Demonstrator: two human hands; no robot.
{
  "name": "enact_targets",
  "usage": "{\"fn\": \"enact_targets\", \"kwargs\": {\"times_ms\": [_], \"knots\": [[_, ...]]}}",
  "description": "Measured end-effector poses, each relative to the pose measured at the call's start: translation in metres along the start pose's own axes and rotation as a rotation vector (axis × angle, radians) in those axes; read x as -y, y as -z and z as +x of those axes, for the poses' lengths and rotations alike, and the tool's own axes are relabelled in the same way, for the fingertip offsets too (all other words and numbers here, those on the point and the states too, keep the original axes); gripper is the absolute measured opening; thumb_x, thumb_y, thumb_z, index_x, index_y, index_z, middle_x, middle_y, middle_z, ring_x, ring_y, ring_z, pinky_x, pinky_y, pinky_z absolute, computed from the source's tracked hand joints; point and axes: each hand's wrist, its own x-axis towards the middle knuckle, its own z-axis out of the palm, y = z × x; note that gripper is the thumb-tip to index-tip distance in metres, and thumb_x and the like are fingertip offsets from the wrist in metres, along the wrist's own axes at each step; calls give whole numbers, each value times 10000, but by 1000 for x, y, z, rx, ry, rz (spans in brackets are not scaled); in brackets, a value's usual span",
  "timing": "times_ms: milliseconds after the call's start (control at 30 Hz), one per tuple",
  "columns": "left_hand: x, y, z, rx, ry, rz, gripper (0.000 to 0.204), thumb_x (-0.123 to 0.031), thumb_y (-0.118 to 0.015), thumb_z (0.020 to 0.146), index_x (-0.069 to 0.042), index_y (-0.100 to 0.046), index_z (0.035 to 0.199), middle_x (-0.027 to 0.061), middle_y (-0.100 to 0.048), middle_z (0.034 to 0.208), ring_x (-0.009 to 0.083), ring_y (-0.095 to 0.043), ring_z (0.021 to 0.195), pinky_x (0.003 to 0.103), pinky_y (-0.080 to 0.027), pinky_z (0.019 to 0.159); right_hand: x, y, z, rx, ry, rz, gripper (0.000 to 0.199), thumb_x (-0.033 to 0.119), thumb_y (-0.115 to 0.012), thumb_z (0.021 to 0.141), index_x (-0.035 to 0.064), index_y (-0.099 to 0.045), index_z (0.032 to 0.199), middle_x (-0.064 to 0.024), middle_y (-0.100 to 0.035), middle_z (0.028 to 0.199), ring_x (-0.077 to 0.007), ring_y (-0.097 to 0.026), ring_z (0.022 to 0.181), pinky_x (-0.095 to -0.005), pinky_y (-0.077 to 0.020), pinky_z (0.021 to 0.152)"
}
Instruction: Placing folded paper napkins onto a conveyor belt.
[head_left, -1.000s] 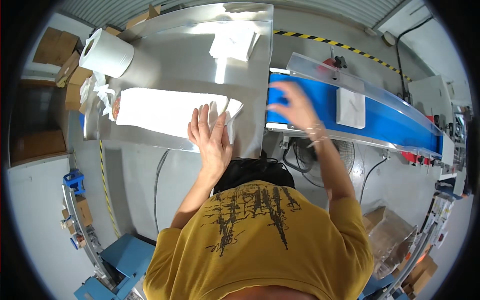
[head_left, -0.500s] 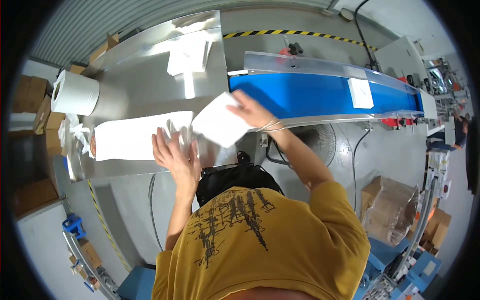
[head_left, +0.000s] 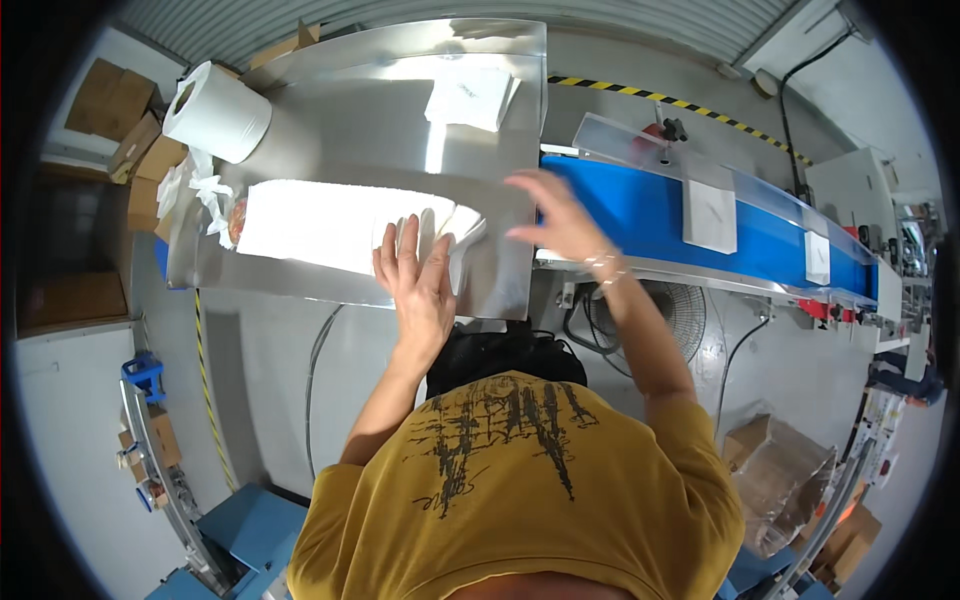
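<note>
A long row of white, flat, sheet-like pieces (head_left: 310,222) lies on the steel table (head_left: 340,130), its loose right end fanned out. My left hand (head_left: 415,285) rests on that end with fingers spread. My right hand (head_left: 565,222) is over the table's right edge beside the blue conveyor belt (head_left: 620,200); its fingers are apart, slightly blurred, with nothing in them. On the belt lie a flat white rectangular piece (head_left: 710,218) and, farther right, a smaller-looking white one (head_left: 818,258).
A small white stack (head_left: 470,98) sits at the table's far side. A large white paper roll (head_left: 218,112) stands at the left, near crumpled white scraps (head_left: 208,190). A clear guard (head_left: 630,142) runs along the belt's far side. Below it stands a floor fan (head_left: 678,318).
My right hand has let go of the white piece, which now lies on the belt. The earlier piece there is farther along. The view has shifted, so the table appears farther right.
</note>
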Motion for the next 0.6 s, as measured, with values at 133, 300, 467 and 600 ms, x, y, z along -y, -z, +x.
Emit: {"fn": "enact_targets", "kwargs": {"times_ms": [133, 300, 467, 600], "knots": [[-4, 9, 5, 48, 3, -24, 376, 20, -631, 772, -134, -666, 1113, 157, -361, 1439, 418, -241, 1358, 588, -182, 1066, -2, -45, 24, 203, 86, 231, 578, 176, -771, 739, 124, -502, 1248, -94, -472, 1329, -266, -429, 1256, -367, -381, 1024], [5, 8, 3, 29, 30, -45, 277, -18, -658, 773, -129, -685, 1026, 150, -320, 1469, 421, -207, 1374, 592, -191, 1057, 5, -37, 9, 168, -201, 444, 534, 179, -779, 746, 106, -531, 1213, -38, -515, 1284, -215, -491, 1181, -349, -404, 991], [6, 5, 3, 34, -16, -36, 269, -32, -661, 779, -138, -686, 1025, 149, -310, 1475, 429, -203, 1373, 611, -194, 1047, 5, -40, 11, 154, -63, 491, 496, 145, -778, 741, 94, -543, 1175, -46, -520, 1262, -211, -496, 1177, -322, -408, 981], [-4, 11, 11, 58, 5, -20, 211, -76, -684, 792, -96, -679, 1002, 161, -327, 1461, 413, -213, 1373, 541, -204, 1080, -16, -47, 7, 71, 163, 323, 389, 116, -723, 807, 68, -531, 1142, -62, -541, 1179, -149, -525, 1086, -297, -435, 928]]}}
